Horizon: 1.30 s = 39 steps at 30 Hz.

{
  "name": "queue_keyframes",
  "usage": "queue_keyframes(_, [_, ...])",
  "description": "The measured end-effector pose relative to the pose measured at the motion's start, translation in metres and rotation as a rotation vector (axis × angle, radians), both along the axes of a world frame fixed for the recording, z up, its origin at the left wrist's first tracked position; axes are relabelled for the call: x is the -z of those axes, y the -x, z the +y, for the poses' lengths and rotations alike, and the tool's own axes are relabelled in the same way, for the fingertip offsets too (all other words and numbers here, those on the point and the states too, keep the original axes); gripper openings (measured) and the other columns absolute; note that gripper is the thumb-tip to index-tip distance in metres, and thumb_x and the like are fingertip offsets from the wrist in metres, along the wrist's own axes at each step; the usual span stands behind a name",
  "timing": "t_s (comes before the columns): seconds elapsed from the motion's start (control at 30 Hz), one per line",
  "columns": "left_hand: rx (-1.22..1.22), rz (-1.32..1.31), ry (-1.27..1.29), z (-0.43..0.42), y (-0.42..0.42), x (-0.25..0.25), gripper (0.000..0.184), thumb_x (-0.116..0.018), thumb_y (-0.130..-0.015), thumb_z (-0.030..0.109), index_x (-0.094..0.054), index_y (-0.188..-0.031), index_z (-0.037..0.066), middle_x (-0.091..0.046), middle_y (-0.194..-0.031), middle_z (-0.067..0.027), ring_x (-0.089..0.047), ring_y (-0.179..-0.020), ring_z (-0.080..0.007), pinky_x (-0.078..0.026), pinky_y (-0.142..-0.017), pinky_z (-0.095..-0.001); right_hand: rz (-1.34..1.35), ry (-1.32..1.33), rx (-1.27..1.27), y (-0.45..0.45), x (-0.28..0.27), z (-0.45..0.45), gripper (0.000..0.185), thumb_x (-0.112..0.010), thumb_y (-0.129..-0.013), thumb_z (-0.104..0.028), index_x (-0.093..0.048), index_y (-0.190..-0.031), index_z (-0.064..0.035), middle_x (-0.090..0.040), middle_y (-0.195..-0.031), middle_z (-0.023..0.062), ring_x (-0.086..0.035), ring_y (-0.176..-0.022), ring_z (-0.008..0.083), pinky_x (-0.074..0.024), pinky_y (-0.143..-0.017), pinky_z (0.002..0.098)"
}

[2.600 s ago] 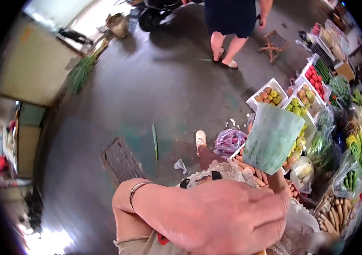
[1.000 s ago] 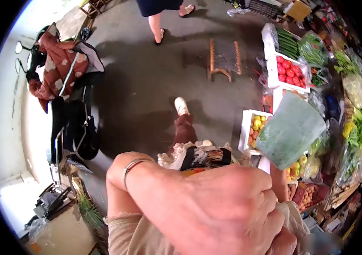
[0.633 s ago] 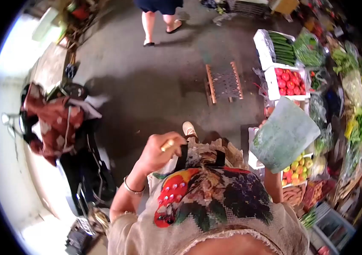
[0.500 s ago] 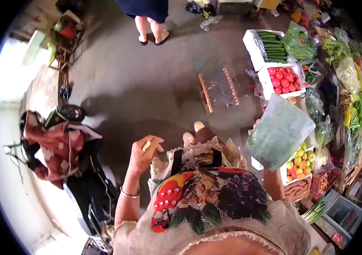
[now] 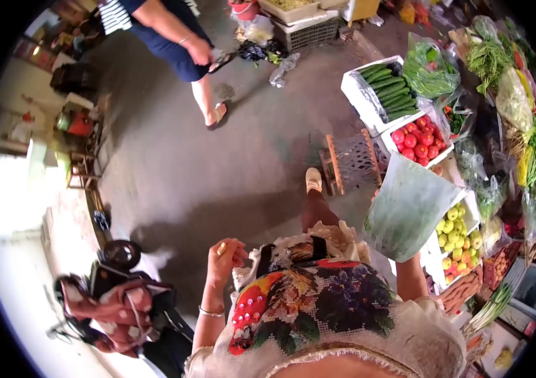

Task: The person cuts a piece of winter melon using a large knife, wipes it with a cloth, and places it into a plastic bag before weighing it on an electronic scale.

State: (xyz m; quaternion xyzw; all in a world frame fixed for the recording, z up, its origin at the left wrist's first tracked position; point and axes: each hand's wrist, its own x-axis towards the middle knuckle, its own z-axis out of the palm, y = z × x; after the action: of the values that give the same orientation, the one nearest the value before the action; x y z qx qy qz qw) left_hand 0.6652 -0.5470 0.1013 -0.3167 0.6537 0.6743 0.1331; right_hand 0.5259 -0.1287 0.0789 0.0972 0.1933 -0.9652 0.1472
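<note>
My left hand (image 5: 226, 258) hangs at the left of my body. Its fingers curl loosely with small gaps, a gold-coloured ring shows on one, and I see nothing held. A bracelet (image 5: 211, 312) circles that wrist. On the right, my forearm (image 5: 411, 280) runs up behind a flat, cloudy grey-green sheet (image 5: 409, 208). The sheet hides nearly all of my right hand, which carries it; its exact grip is out of sight. Behind the sheet are a box of tomatoes (image 5: 417, 140) and a box of green and reddish fruit (image 5: 457, 236).
Cucumbers (image 5: 389, 89) fill a white foam box ahead right. A low folding stool (image 5: 353, 160) stands near my forward foot (image 5: 313, 180). A cloth-draped scooter (image 5: 123, 309) is at left. Another person (image 5: 176, 38) walks ahead. A dark crate (image 5: 309, 34) sits at the far side.
I have stepped forward and the view has turned; the stool and boxes appear closer. The sheet stays with my right arm. My left hand is slightly lower. The other person has turned and stepped.
</note>
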Motion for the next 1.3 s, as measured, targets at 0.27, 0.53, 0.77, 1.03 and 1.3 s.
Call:
queue_keyframes(0.27, [0.144, -0.059, 0.127, -0.026, 0.226, 0.028, 0.025, -0.057, -0.090, 0.024, -0.067, -0.081, 0.003, -0.066, -0.069, -0.0040, -0.056, -0.053, -0.0085, -0.042, -0.047, -0.0238, -0.028, -0.048, 0.135, 0.177, -0.005, -0.004, 0.064, -0.052, -0.094, -0.050, -0.042, -0.137, -0.0038, -0.052, -0.125, 0.0198, -0.055, -0.110, 0.0321, -0.0521, -0.089, 0.0430])
queue_keyframes(0.53, [0.609, 0.177, 0.740, -0.144, 0.200, 0.178, 0.024, -0.058, -0.090, 0.022, -0.066, -0.076, 0.004, -0.061, -0.064, -0.0042, -0.056, -0.056, -0.0127, -0.043, -0.049, -0.0283, -0.019, -0.079, 0.240, 0.317, -0.021, -0.036, 0.062, -0.051, -0.094, -0.050, -0.044, -0.135, -0.0047, -0.054, -0.122, 0.0181, -0.056, -0.108, 0.0308, -0.0521, -0.088, 0.0426])
queue_keyframes(0.77, [0.173, -0.317, 0.268, -0.203, 0.431, 0.118, 0.025, -0.058, -0.089, 0.023, -0.064, -0.075, 0.003, -0.061, -0.062, -0.0057, -0.057, -0.050, -0.0145, -0.046, -0.047, -0.0279, -0.075, -0.087, 0.331, 0.403, -0.020, -0.091, 0.060, -0.050, -0.095, -0.050, -0.046, -0.134, -0.0056, -0.056, -0.120, 0.0166, -0.057, -0.106, 0.0297, -0.0521, -0.088, 0.0421])
queue_keyframes(1.03, [0.605, 0.133, 0.184, -0.094, 0.777, 0.035, 0.025, -0.063, -0.091, 0.029, -0.066, -0.093, 0.004, -0.068, -0.079, -0.0032, -0.057, -0.068, -0.0064, -0.046, -0.057, -0.0254, -0.156, -0.099, 0.484, 0.479, -0.011, -0.090, 0.058, -0.050, -0.095, -0.050, -0.047, -0.133, -0.0065, -0.058, -0.117, 0.0148, -0.059, -0.104, 0.0284, -0.0521, -0.087, 0.0416])
queue_keyframes(1.3, [1.314, 0.306, -0.149, 0.169, 0.943, -0.015, 0.029, -0.058, -0.097, 0.033, -0.066, -0.117, 0.012, -0.070, -0.090, -0.0044, -0.060, -0.063, -0.0084, -0.050, -0.057, -0.0241, -0.230, -0.140, 0.598, 0.610, 0.028, -0.012, 0.056, -0.049, -0.095, -0.050, -0.049, -0.131, -0.0074, -0.060, -0.115, 0.0131, -0.060, -0.102, 0.0271, -0.0521, -0.086, 0.0411])
